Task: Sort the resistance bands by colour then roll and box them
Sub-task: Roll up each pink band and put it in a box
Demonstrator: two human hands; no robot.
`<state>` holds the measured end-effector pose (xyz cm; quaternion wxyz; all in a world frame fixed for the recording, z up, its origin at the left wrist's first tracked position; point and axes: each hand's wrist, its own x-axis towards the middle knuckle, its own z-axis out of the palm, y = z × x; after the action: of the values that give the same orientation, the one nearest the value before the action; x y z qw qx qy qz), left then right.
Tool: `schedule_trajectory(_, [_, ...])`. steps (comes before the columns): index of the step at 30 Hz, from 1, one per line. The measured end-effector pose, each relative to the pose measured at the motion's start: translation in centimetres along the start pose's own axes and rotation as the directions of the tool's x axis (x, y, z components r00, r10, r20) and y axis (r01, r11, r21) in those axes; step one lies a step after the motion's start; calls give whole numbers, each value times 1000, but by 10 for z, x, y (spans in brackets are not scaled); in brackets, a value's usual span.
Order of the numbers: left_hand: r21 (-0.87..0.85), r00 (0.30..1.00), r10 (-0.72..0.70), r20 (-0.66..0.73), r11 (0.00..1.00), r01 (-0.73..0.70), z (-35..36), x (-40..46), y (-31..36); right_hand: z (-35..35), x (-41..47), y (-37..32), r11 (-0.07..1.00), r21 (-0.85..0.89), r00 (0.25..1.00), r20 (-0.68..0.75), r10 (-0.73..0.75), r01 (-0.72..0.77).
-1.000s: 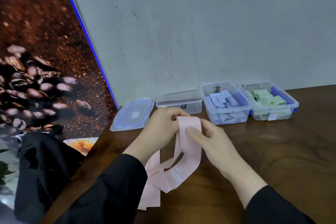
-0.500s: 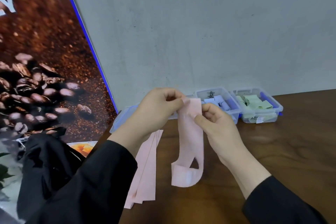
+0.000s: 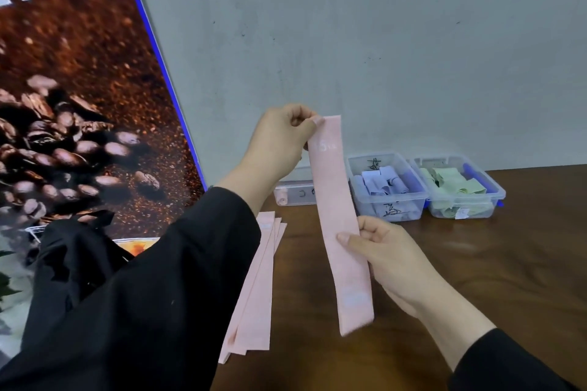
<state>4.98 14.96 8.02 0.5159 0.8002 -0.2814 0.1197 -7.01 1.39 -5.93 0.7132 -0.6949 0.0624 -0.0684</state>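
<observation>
Overhead, above the brown bench [image 3: 476, 263], 2 hands held 1 pink band [image 3: 336, 216] flat and nearly upright. At 12 o'clock on the band, the left hand [image 3: 279, 143] pinched its top end; the right hand [image 3: 384, 254] gripped its middle from 3 o'clock. At 9 o'clock lay a stack of pink bands [image 3: 257, 289] on the bench. Toward 1 o'clock stood 1 clear box of blue rolls [image 3: 386, 187] beside 1 clear box of green bands [image 3: 457, 186].
</observation>
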Motion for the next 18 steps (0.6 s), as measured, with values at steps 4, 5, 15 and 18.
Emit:
schedule_trajectory(4, [357, 966, -231, 117, 917, 176, 21, 6, -71, -7, 16, 31, 852, -517, 997, -49, 64, -80])
schedule_trajectory(5, [452, 956, -259, 135, 875, 173, 24, -1, -86, -9, 17, 40, 742, -665, 996, -87, 30, -81])
schedule_trajectory(15, [636, 899, -285, 334, 771, 8, 75, -90, -140, -8, 29, 65, 463, -883, 997, 59, -51, 76])
schedule_trajectory(18, [625, 878, -306, 367, 781, 11, 77, -85, -146, -5, 37, 65, 455, -884, 995, 97, -40, 104])
